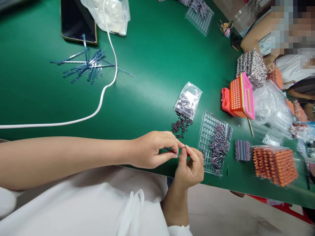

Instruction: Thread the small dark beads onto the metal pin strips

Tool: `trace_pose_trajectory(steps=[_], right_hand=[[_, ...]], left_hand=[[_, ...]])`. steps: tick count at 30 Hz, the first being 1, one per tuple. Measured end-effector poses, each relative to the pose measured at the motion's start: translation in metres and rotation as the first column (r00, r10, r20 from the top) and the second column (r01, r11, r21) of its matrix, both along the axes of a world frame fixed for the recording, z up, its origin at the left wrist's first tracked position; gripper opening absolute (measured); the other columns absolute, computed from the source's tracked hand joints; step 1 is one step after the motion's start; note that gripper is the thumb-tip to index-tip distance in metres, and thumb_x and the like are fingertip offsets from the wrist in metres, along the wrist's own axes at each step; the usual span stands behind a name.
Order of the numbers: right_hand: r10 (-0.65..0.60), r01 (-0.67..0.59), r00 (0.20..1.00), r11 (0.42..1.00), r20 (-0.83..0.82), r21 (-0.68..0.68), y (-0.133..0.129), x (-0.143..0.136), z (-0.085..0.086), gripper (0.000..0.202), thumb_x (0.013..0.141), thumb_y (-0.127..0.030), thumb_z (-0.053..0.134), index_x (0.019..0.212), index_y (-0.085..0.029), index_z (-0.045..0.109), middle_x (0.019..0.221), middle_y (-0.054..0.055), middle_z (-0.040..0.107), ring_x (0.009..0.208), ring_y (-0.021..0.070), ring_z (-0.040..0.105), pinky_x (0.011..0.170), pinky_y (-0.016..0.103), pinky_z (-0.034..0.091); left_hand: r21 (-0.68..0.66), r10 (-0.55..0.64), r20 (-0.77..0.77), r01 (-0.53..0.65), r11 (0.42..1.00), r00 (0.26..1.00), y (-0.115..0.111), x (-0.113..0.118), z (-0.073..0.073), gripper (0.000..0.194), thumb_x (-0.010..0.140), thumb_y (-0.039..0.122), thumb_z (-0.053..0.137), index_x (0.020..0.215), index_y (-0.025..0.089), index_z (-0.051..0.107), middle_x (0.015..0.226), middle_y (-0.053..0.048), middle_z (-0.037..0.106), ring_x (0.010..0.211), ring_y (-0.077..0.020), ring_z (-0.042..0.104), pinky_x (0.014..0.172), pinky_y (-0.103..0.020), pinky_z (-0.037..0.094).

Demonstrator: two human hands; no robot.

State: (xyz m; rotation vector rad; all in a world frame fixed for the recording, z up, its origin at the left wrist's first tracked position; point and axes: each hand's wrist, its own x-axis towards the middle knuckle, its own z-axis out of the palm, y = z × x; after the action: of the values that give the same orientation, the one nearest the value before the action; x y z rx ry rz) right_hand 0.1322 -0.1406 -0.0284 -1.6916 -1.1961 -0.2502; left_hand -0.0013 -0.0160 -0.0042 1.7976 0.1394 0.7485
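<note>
Both hands (152, 149) (190, 168) in narrow pinches on thin dark strands (169, 149), perhaps with a tiny bead (184, 147).

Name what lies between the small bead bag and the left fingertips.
Loose dark beads lie on the green table between the bag and the left hand, in the head view.

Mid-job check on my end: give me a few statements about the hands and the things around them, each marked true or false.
1. The left hand and right hand are far apart. False: their fingertips are close together.
2. The right hand is nearer the clear tray than the left. True.
3. All the dark beads are in the clear bag. False: many lie loose on the green table.
4. The phone lies near the blue strips. True.
</note>
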Motion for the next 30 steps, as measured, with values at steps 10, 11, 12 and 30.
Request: trace_pose_trajectory(steps=[10,11,12,30], right_hand=[[-0.023,0.024,0.979,1.000,0.202,-0.001,0.002,0.002,-0.001,0.029,0.080,-0.006,0.073,0.104,-0.023,0.069,0.086,0.002,0.070,0.078,0.0142,0.068,0.067,0.028,0.058],[-0.025,0.027,0.978,1.000,0.208,-0.003,0.002,0.002,-0.001,0.029,0.080,-0.006,0.073,0.104,-0.023,0.069,0.086,0.002,0.070,0.078,0.0142,0.068,0.067,0.028,0.058],[-0.027,0.028,0.977,1.000,0.211,-0.004,0.002,0.002,-0.001,0.029,0.080,-0.007,0.073,0.104,-0.023,0.069,0.087,0.002,0.070,0.078,0.0142,0.068,0.067,0.028,0.058],[0.144,-0.156,0.915,0.988,-0.376,-0.002,0.000,-0.001,0.001,0.004,0.088,-0.017,0.064,0.087,-0.019,0.067,0.079,0.001,0.060,0.066,0.0112,0.059,0.053,0.024,0.047]], left_hand=[[0.003,0.001,-0.026,-0.001,1.000,1.000,-0.002,0.001,0.000,0.010,0.088,0.010,0.057,0.086,0.016,0.064,0.098,-0.013,0.077,0.100,-0.0208,0.070,0.086,-0.033,0.056],[0.001,-0.002,-0.030,0.002,1.000,1.000,-0.002,0.001,0.000,0.010,0.088,0.010,0.057,0.086,0.016,0.065,0.098,-0.013,0.077,0.101,-0.0208,0.070,0.086,-0.033,0.056],[-0.007,-0.005,-0.033,0.005,1.000,0.999,-0.001,0.000,0.001,0.010,0.088,0.010,0.057,0.086,0.016,0.065,0.099,-0.013,0.077,0.101,-0.0209,0.070,0.087,-0.033,0.055],[-0.557,-0.083,-0.332,-0.124,0.821,0.940,0.004,0.003,0.009,0.019,0.084,0.034,0.067,0.085,0.015,0.070,0.079,-0.002,0.072,0.071,-0.0134,0.065,0.067,-0.025,0.051]])
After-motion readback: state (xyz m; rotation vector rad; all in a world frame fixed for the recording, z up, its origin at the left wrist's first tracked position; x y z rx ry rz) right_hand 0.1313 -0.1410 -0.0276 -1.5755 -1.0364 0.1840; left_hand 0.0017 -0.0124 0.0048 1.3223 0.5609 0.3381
